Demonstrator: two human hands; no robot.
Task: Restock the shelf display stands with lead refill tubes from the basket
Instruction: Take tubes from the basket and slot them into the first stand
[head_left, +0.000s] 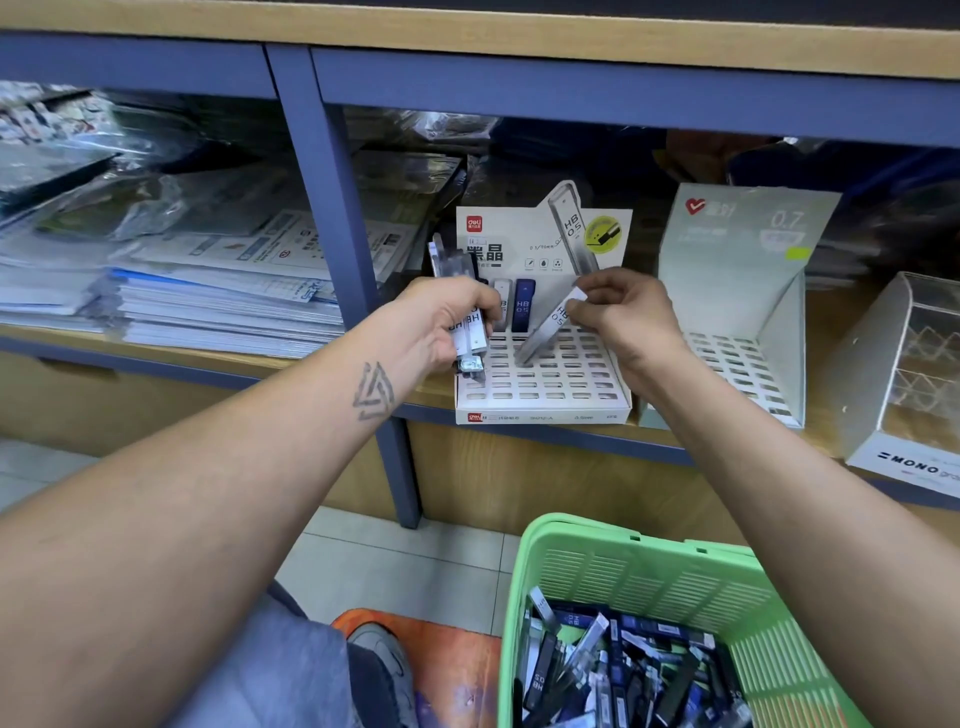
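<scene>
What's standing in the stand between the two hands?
In the head view, two upright HB 0.5 tubes stand in the stand's back row between the left hand and right hand: a pale tube and a dark blue tube.

Green basket (613, 571) is slotted plastic; display stand (540, 410) matt white card; shelf (431, 395) smooth wood; lead refill tubes (587, 665) glossy plastic.

Wooden shelf (441, 391) bears display stands (545, 405) and booklets (218, 312).
</scene>
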